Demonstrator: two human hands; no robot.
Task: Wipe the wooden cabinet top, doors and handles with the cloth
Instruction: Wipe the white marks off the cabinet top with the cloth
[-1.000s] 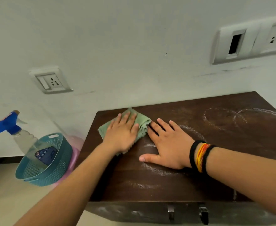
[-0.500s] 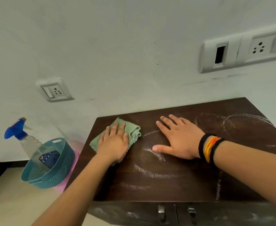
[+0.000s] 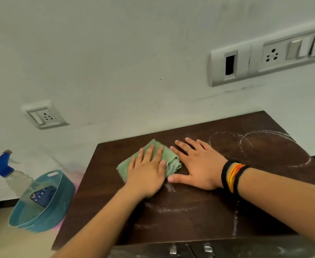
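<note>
**Cabinet top, mid-wipe: cloth under left palm, right hand bracing**

Item 1. Cloth (image 3: 168,161), green, folded into a rough pad. It lies on the cabinet top (image 3: 199,216), toward its back-left part and near the wall. Its long axis runs diagonally, from a lower-left corner by the cabinet's left edge up to a back corner pointing at the wall. The rumpled right edge lies just beside the right hand's index finger and thumb.

Item 2. Left hand (image 3: 147,175). Grip: fingers straight and slightly spread, palm flat on the cloth, nothing pinched. A flat palm presumably spreads pressure over the whole pad so it slides without bunching.

Item 3. Right hand (image 3: 199,168), bands at the wrist. Grip: fingers splayed flat on bare wood, holding nothing. Judged to be a brace for the leaning body, kept clear of the cloth's path.

Item 4. Chalky ring marks (image 3: 264,149), back right of the top, well apart from the cloth; a fainter arc and streaks lie in front of the hands. Judged unwiped, so the top is only partly done.

Item 5. Door handles (image 3: 206,248), metal, at the front edge below; doors barely in view, apparently not yet wiped.

Item 6. Teal basket (image 3: 60,205) and spray bottle (image 3: 2,168), left of the cabinet on a lower surface, within reach.
</note>
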